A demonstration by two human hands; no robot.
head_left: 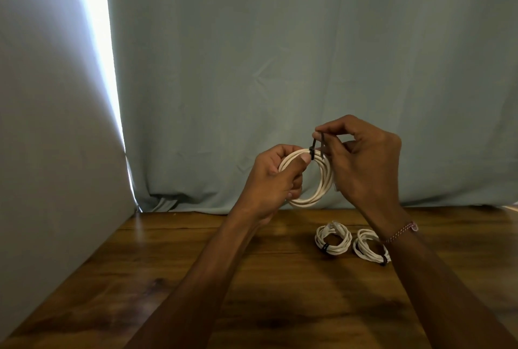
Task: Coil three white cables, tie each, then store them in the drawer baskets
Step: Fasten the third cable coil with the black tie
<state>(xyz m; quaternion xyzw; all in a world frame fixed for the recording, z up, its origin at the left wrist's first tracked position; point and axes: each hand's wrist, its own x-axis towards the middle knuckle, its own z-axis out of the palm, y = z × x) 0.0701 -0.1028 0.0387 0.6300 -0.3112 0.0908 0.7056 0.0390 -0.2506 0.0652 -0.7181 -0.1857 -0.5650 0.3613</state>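
I hold a coiled white cable (322,180) up in the air above the wooden table (196,264). My left hand (273,177) grips the coil's left side, thumb pressed near a black tie (315,147) looped around its top. My right hand (361,163) pinches the free end of that tie between thumb and forefinger. Two other white coiled cables lie on the table, each bound with a black tie: one (333,239) in the middle and another (370,246) partly hidden behind my right wrist.
A pale grey-green curtain (280,54) hangs behind the table. A grey panel (50,124) stands along the left, with a bright slit of light beside it. No drawer or baskets are in view.
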